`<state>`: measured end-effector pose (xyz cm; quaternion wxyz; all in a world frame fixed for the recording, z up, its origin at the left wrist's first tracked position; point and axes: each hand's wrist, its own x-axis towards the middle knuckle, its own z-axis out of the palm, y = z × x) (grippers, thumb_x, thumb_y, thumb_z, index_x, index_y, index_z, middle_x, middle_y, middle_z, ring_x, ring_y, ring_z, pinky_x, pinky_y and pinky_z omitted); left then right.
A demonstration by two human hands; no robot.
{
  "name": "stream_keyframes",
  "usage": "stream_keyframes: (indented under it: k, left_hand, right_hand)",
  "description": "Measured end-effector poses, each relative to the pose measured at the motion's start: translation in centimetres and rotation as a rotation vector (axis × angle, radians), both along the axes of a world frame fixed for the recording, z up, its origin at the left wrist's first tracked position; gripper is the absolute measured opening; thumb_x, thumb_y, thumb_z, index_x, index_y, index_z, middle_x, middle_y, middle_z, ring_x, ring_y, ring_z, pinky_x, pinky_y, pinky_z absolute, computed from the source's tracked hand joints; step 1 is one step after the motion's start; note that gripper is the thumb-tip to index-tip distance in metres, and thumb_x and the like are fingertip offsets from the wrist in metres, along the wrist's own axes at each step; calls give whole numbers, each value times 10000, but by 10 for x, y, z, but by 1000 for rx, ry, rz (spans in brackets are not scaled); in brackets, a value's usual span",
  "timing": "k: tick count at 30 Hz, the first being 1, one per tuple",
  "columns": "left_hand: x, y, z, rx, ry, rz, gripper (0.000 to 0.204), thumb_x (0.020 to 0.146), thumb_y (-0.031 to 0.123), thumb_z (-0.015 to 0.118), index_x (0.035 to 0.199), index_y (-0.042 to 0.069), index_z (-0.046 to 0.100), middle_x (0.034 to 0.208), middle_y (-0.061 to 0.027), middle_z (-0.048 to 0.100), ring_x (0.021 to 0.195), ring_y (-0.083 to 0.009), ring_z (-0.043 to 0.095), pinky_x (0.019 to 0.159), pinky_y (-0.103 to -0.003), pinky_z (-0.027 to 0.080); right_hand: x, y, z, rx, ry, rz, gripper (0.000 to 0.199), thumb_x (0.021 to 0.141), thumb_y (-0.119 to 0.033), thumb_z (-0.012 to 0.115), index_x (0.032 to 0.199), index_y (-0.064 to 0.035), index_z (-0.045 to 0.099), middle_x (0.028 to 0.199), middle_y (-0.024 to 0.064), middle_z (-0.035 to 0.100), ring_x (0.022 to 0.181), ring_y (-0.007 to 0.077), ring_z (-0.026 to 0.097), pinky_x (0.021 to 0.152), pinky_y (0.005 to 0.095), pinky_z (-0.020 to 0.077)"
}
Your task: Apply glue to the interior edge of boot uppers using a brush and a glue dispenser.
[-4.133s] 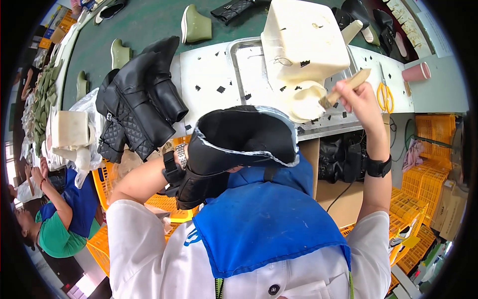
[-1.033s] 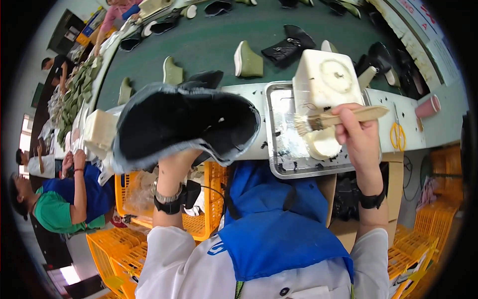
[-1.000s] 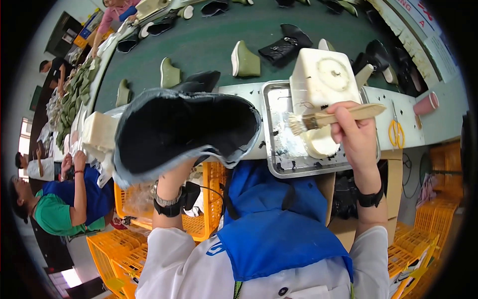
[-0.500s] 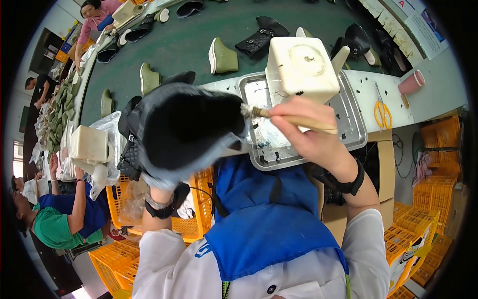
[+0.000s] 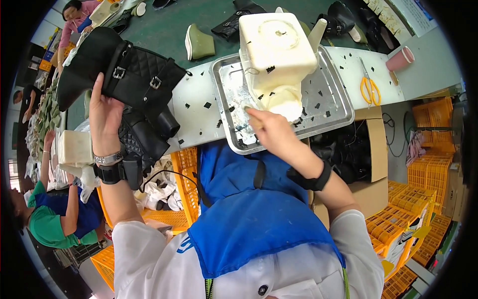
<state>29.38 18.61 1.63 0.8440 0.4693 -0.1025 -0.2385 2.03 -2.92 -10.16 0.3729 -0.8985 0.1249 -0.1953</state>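
Note:
My left hand (image 5: 105,122) grips a black quilted boot (image 5: 142,72) with buckled straps, its thumb or a finger lying up against the dark leather. Just below it lies a second black quilted boot (image 5: 142,142), close to my wrist. My right hand (image 5: 273,132) is closed around a small brush, most of which the fingers cover; only its pale tip (image 5: 247,107) shows. That hand is above the left part of a metal tray (image 5: 343,107). In the tray stands a white square container (image 5: 279,50) with a rounded mouth facing me.
Orange-handled scissors (image 5: 370,91) and a pink cup (image 5: 400,59) are to the right. Black scraps dot the tray and white ledge. An olive wedge boot (image 5: 200,42) stands on the green bench (image 5: 164,27). Below are a cardboard box (image 5: 377,149) and orange crates (image 5: 185,179). Co-workers sit left.
The held boot has moved up and left and turned, so its buckled side shows instead of its opening. My right hand has drawn the brush away from the boot, down over the tray.

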Motion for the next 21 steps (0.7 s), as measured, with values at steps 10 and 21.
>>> stream_keyframes:
  k: [10, 21]
  left_hand:
    - [121, -59, 27, 23, 67, 71, 321, 862, 187, 529, 1089, -39, 507, 1103, -143, 564, 1025, -252, 531, 938, -391, 390]
    - [296, -152, -119, 598, 43, 232, 360, 774, 135, 619, 1024, -107, 529, 990, -183, 592, 856, -300, 596, 720, -399, 494]
  right_hand:
    - [-7, 2, -1, -70, 176, -11, 226, 755, -54, 510, 966, 18, 548, 774, 217, 586, 712, 378, 576, 637, 437, 465]
    - [-65, -28, 88, 682, 68, -349, 227, 826, -19, 509, 1033, 57, 565, 798, 95, 632, 593, 90, 567, 560, 194, 459]
